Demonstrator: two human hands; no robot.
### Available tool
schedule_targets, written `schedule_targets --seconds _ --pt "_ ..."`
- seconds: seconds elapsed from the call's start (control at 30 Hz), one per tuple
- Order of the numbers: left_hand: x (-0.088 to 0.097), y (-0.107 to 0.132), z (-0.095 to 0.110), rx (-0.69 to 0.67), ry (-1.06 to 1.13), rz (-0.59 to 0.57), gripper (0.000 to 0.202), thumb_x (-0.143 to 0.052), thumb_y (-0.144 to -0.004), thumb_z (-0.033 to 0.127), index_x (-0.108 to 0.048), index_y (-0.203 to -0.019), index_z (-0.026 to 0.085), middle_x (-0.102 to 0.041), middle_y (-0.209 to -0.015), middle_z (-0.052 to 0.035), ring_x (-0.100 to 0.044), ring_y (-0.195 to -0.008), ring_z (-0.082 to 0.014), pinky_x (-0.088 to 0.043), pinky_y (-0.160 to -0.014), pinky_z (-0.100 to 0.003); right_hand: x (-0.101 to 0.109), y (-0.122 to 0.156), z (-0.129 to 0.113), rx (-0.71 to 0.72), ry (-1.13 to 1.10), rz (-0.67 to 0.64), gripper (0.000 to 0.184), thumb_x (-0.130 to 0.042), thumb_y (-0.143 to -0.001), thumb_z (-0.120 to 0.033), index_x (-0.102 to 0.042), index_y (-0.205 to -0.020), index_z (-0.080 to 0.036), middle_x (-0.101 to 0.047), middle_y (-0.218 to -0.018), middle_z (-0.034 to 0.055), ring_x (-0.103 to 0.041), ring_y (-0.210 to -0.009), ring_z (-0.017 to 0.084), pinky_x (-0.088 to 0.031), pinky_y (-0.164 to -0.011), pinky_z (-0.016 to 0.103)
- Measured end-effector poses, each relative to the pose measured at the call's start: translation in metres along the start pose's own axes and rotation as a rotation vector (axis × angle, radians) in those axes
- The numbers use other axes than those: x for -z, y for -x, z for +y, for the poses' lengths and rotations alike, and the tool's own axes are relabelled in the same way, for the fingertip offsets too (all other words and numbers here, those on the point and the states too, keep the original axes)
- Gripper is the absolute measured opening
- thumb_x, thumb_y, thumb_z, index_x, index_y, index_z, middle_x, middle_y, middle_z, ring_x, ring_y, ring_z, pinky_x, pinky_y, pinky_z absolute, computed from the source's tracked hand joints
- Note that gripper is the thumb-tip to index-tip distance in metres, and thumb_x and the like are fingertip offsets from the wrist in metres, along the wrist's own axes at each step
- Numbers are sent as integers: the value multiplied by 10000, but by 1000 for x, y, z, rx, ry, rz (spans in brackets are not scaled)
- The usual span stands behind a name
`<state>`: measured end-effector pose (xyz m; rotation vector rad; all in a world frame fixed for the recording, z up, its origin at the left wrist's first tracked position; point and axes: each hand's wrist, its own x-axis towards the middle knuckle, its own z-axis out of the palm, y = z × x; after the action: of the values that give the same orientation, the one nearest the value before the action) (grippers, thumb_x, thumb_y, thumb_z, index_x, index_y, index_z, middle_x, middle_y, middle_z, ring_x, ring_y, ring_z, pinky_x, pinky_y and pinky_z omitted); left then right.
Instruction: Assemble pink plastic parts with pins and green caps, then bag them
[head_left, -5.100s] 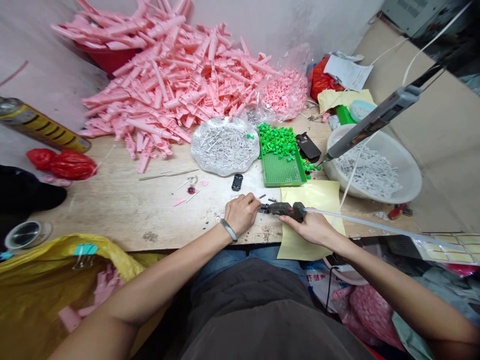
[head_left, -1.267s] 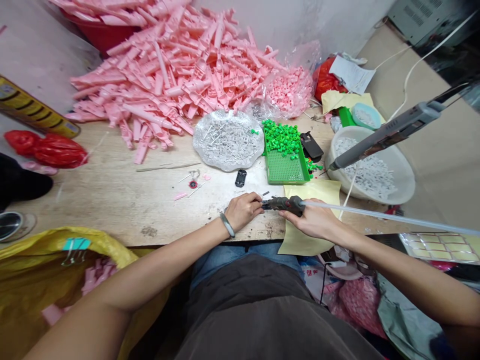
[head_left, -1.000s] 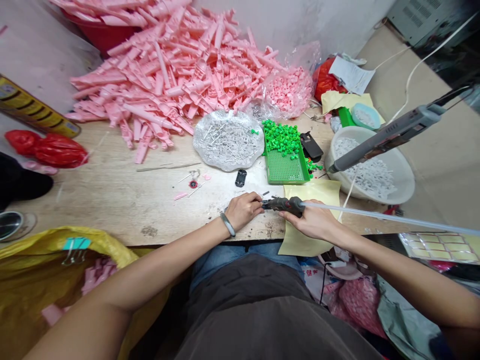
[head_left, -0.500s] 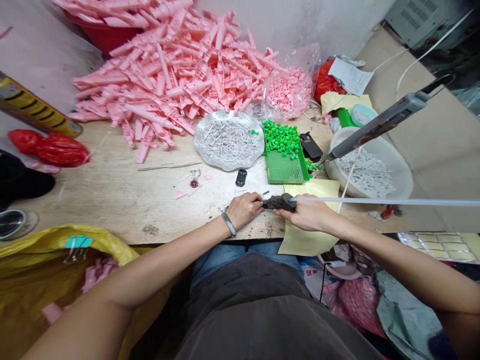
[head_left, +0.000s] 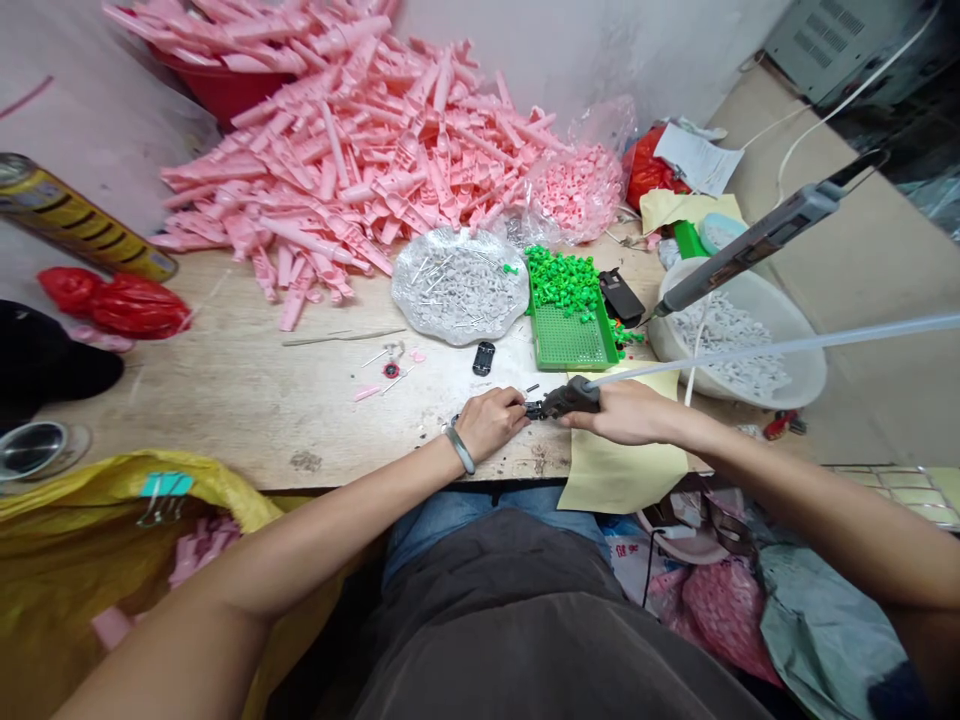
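My right hand (head_left: 624,412) is wrapped round a dark glue gun (head_left: 568,398) with a long translucent glue stick (head_left: 780,348) running out to the right. The gun's nozzle points left at a small dark part (head_left: 531,408) that my left hand (head_left: 489,420) pinches at the table's front edge. A grey bangle sits on my left wrist. A yellow sheet (head_left: 619,470) lies under my right hand.
A big heap of pink plastic pieces (head_left: 375,180) fills the back of the wooden table (head_left: 247,400). A clear dish of pins (head_left: 459,286), a green tray (head_left: 571,340) with green beads, a white bowl (head_left: 795,370) and a hanging screwdriver (head_left: 750,246) stand behind. A yellow bag (head_left: 82,560) sits lower left.
My right hand has tipped the glue gun so the glue stick's far end swung upward. My left hand has stayed in place, pinching the small part.
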<state>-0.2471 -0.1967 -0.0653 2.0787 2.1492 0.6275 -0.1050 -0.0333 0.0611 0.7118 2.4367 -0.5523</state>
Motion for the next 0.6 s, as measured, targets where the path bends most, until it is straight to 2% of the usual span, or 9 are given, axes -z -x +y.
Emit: schedule_targets --seconds 0.1,0.2,0.33,0.43,0.53,0.6 --pt "1 0 0 20 12 -1 196 -579 -918 329 -704 -895 180 -686 -1052 -51 -634 -888 -181 -509 -726 -300 -11 7 17 -9 -436 -26 504 -530 -824 -656 -600 -673 -180 -649 -659 73 -591 -613 191 -430 -583 295" --pt "6 1 0 55 28 -13 200 -633 -883 344 -663 -972 167 -690 -1001 -65 -636 -905 -206 -513 -747 -316 -28 12 31 23 -769 -26 463 -587 -809 -627 -573 -683 -182 -632 -669 46 -571 -605 160 -449 -585 280" --pt "15 1 2 89 139 9 384 -705 -809 439 -595 -1065 174 -670 -1072 -78 -627 -971 -224 -516 -829 -342 -45 15 38 -48 -734 85 441 -629 -788 -621 -603 -762 -182 -632 -684 37 -579 -629 168 -453 -587 286" --pt "16 -1 1 120 183 12 468 -740 -769 460 -573 -1108 184 -654 -1105 -84 -612 -996 -238 -508 -867 -365 -44 15 36 11 -763 159 443 -612 -807 -617 -617 -766 -176 -630 -687 37 -585 -640 169 -455 -603 287" --pt "12 -4 -2 147 177 -2 352 -732 -795 363 -595 -1065 185 -672 -1023 -73 -614 -947 -237 -509 -842 -369 -36 15 34 144 -976 121 428 -599 -825 -597 -622 -783 -171 -621 -730 42 -581 -649 165 -470 -625 288" --pt "10 -3 -4 145 203 28 257 -699 -826 301 -607 -1038 188 -681 -997 -64 -621 -920 -221 -512 -828 -357 -31 16 35 175 -1136 67 419 -585 -830 -585 -611 -795 -168 -627 -808 61 -587 -674 171 -491 -665 305"
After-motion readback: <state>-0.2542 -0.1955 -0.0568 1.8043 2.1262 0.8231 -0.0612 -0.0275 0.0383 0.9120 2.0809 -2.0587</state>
